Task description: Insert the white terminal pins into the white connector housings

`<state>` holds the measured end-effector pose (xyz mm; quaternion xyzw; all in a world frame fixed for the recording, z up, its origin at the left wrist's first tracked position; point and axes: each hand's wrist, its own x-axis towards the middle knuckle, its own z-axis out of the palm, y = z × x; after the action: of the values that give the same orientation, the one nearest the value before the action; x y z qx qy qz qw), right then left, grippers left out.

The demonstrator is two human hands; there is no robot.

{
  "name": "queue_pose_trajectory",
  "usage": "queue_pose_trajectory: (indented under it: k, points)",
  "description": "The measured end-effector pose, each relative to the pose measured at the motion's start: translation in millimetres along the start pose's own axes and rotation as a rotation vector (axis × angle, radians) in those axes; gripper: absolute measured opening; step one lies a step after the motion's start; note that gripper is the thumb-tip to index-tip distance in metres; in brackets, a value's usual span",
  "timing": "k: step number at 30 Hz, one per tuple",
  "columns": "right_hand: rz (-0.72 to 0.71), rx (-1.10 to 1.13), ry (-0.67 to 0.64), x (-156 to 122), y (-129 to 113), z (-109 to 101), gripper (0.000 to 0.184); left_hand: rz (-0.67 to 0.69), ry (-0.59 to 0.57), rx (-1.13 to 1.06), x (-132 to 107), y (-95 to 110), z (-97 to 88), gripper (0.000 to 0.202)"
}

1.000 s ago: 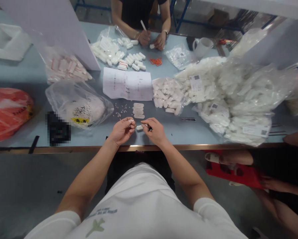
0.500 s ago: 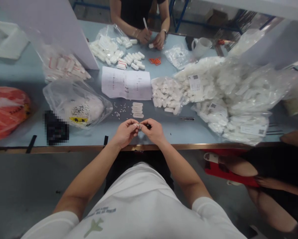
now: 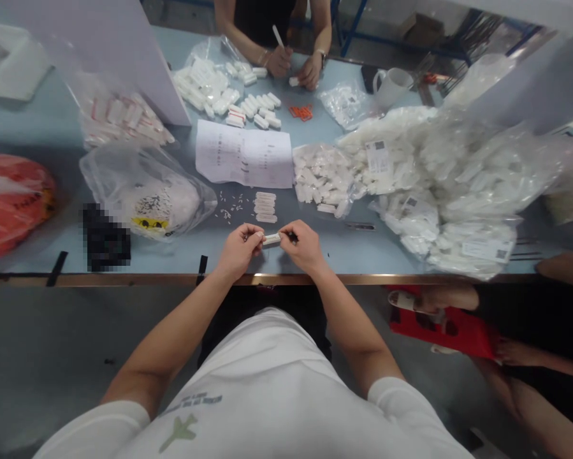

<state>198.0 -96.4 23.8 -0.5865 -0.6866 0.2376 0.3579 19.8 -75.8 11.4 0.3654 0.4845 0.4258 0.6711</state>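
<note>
Head view: left hand [image 3: 239, 250] and right hand [image 3: 303, 245] close together, both clamped on opposite ends of small white oblong piece [image 3: 271, 239] between them; similar pieces [image 3: 266, 206] lie in row just beyond hands on worktop [image 3: 181, 262].

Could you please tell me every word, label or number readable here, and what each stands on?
None is legible: the printed paper sheet, the code label on the plastic bag, the yellow label on the clear bag and the white T-shirt's print are too small or blurred.
</note>
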Motion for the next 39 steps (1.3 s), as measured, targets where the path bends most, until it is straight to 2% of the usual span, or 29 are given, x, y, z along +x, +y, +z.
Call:
queue_pose_trajectory:
  k: [5, 9, 23, 39]
  points:
    - [-0.154, -0.121, -0.086, -4.4, 22.7, 0.0, 0.015, 0.046, 0.027, 0.008, 2.8, -14.0, -8.9, 0.015]
    - [-0.240, -0.220, -0.150, -6.2, 29.6, 4.1, 0.020, 0.038, 0.013, -0.065, 3.8, -15.6, -8.6, 0.018]
    - [-0.402, -0.530, -0.281, -1.2, 25.8, -0.8, 0.020, 0.025, -0.036, -0.200, 6.1, -13.1, -8.8, 0.024]
    - [-0.484, -0.683, -0.325, 4.4, 15.9, -1.4, 0.023, 0.001, -0.043, -0.208, 6.0, -11.3, -8.2, 0.028]
